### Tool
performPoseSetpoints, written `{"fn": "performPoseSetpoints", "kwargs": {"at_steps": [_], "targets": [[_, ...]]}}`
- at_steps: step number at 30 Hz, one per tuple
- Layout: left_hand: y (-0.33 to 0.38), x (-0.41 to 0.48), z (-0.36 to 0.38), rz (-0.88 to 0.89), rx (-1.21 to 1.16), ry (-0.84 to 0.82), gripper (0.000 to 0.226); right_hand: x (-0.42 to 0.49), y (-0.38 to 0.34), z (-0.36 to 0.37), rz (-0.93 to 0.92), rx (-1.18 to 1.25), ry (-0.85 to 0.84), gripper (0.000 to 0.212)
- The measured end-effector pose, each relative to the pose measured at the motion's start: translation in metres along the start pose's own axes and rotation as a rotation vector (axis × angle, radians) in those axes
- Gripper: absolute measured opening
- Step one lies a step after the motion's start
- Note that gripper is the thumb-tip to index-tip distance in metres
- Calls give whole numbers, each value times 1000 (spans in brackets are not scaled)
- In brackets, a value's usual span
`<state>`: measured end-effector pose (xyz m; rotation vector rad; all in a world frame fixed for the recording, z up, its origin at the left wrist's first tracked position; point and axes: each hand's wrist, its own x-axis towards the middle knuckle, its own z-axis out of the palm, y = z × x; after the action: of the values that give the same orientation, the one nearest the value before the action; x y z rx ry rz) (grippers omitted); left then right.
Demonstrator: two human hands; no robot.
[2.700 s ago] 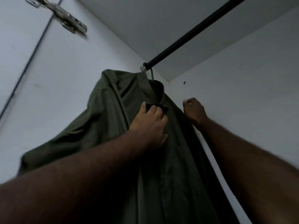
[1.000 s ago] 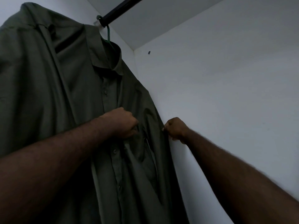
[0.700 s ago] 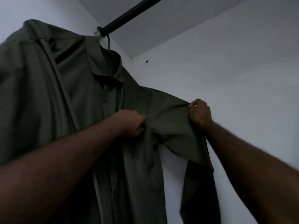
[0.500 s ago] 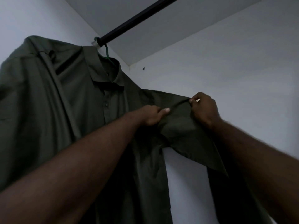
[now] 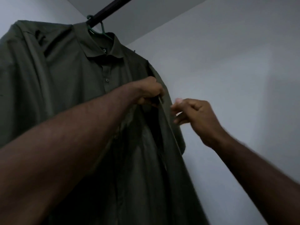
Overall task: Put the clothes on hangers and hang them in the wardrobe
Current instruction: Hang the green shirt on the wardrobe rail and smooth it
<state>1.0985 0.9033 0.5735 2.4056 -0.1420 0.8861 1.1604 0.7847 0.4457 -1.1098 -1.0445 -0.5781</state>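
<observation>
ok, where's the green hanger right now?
Head view, upper left: the green plastic hanger hooks over the black wardrobe rail, inside the olive button-up shirt's collar.

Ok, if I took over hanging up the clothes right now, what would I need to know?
Left hand: grips the shirt's front fabric, near the chest.
Right hand: holds nothing, fingers loosely curled, just off the shirt's right edge.
Shirt: dark green, on a green hanger, hooked over the black rail in the wardrobe.
Done: this shirt is hung.
Left: probably straighten its right side, then let go. No other clothes show here, so I can't tell how many remain.
</observation>
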Motion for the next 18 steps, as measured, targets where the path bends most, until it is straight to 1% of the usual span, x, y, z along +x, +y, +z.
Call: {"fn": "performPoseSetpoints", "kwargs": {"at_steps": [1,2,3,4,5,6,7,9,11,13,14,15,17,18], "targets": [[-3,-8,-1,-2,-63,-15,23,3,16,-7,43,7,138,15],[-7,-15,-3,-2,-131,-31,22,6,34,-13,118,-51,203,9],[-9,-23,-6,-1,-195,-44,20,7,50,-16,219,-130,169,15],[-10,-31,-11,-1,-259,-46,22,5,65,-16,332,-186,57,36],[-11,-37,-17,-12,-311,-31,28,3,77,-12,413,-184,-71,57],[-11,-42,-22,-22,-346,-7,33,-2,83,-8,456,-167,-166,72],[-11,-48,-29,-25,-365,26,35,-4,87,-4,459,-135,-223,81],[-12,-57,-40,-33,-370,98,35,-11,88,3,441,-48,-293,86],[-13,-68,-48,-61,-352,138,29,-19,86,9,430,38,-369,80],[-14,-79,-52,-76,-319,139,21,-26,83,19,330,138,-421,57],[-14,-85,-53,-80,-309,145,17,-27,79,24,285,182,-401,45],[-14,-91,-52,-94,-293,155,15,-27,78,30,248,187,-319,39],[-18,-101,-51,-133,-259,161,11,-16,83,36,194,56,-31,37],[-20,-105,-50,-162,-226,162,8,-9,81,34,173,-4,79,31]]}}
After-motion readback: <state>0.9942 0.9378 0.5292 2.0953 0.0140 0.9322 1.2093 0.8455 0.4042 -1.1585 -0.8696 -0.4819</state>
